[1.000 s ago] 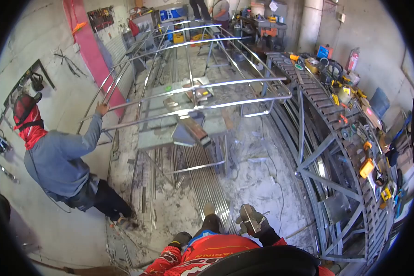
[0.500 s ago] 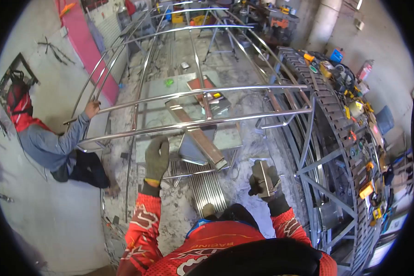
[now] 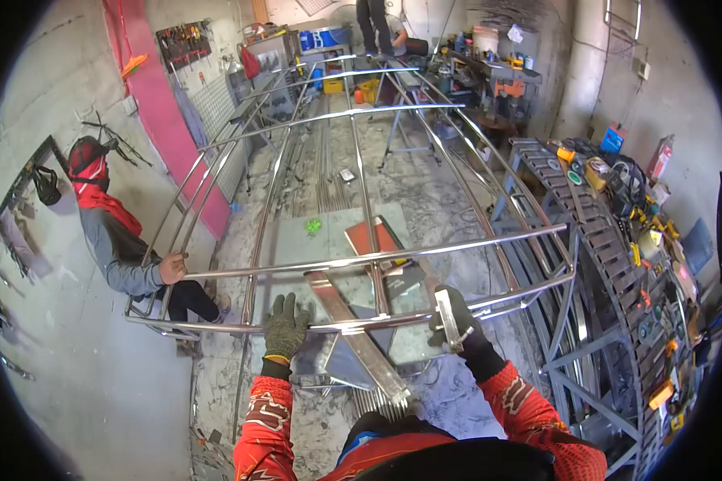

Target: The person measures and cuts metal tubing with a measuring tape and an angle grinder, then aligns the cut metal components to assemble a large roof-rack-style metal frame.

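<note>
My left hand (image 3: 286,327), in a grey-green glove, lies at the near tube of a shiny metal frame (image 3: 337,325), its fingers apart and nothing held in them. To the right, my gloved right hand (image 3: 456,322) is closed on a metal angle piece (image 3: 446,317), which stands beside the same near tube. Beneath the frame, a brown flat bar (image 3: 361,349) lies slanted over a glass-like sheet (image 3: 297,232) with a red plate (image 3: 373,235) on it.
A co-worker (image 3: 112,216) at the left has a hand on the frame's corner. Along the right runs a slatted metal rack (image 3: 582,188) with tools and cables. Two other people are at the far end, near a workbench (image 3: 505,72).
The view has tilted up, showing more of the far end. My left hand has come to the near tube. My right hand has risen towards it with the metal piece.
</note>
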